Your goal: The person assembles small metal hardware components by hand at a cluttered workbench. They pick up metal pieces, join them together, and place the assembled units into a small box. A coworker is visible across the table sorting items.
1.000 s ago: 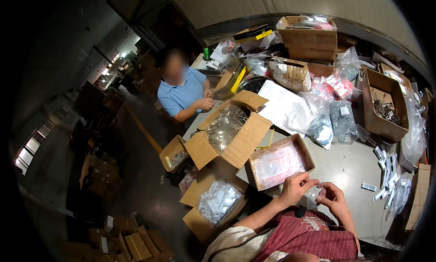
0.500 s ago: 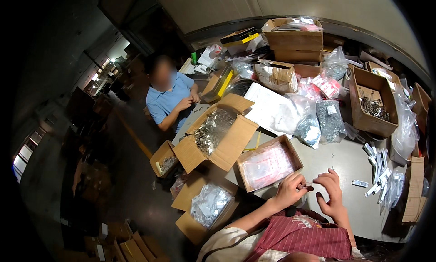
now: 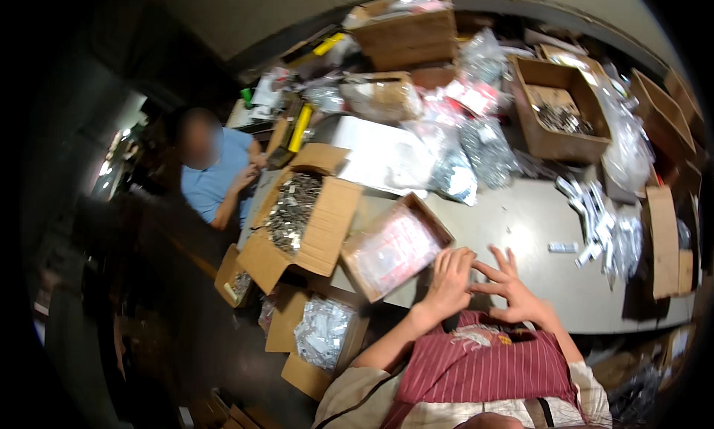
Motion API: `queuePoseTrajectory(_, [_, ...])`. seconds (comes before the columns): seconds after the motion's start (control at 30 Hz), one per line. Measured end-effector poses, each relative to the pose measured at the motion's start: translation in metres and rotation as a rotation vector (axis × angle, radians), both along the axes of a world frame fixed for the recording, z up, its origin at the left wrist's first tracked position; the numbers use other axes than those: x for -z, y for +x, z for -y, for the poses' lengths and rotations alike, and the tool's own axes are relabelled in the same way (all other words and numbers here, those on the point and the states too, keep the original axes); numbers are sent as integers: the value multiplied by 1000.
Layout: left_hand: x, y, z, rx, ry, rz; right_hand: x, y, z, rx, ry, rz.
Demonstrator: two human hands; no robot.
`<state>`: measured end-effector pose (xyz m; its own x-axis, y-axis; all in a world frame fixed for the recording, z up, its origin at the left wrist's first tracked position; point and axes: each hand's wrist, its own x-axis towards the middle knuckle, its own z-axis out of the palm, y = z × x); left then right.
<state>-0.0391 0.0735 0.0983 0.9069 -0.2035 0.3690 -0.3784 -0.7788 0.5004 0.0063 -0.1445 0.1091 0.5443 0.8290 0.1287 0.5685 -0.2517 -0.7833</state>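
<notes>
My left hand is raised at the table's near edge, its fingers bent and close together; whatever is between them is hidden. Just to its right is my right hand, fingers spread, with fingertips reaching up to the left hand. Left of my hands sits an open cardboard box holding flat clear plastic bags with red printing. On the grey table to the right lies a single small silver-white metal part. Beyond it is a heap of similar long parts.
A large carton of small metal pieces stands left, above another carton of bagged parts. At the back are bubble-wrapped bags and a brown bin with metal pieces. A person in a blue shirt sits across at left.
The whole view has shifted, so the table's things appear further left and higher. The left hand's fingers have straightened somewhat; the right hand has come closer to it with fingers spread.
</notes>
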Motion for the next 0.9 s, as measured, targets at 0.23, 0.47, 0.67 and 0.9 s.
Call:
queuePoseTrajectory(0.23, [11,18,12,270,-57,-40,9,-9,-3,-16,-198,171])
queuePoseTrajectory(0.47, [90,32,22,23,-252,-249,53,48,7,465,41,-360])
queuePoseTrajectory(0.67, [94,37,21,82,-304,-227,85,144,9,474,-109,243])
queuePoseTrajectory(0.9, [104,35,18,99,-381,-192,90,130,21,267,-280,354])
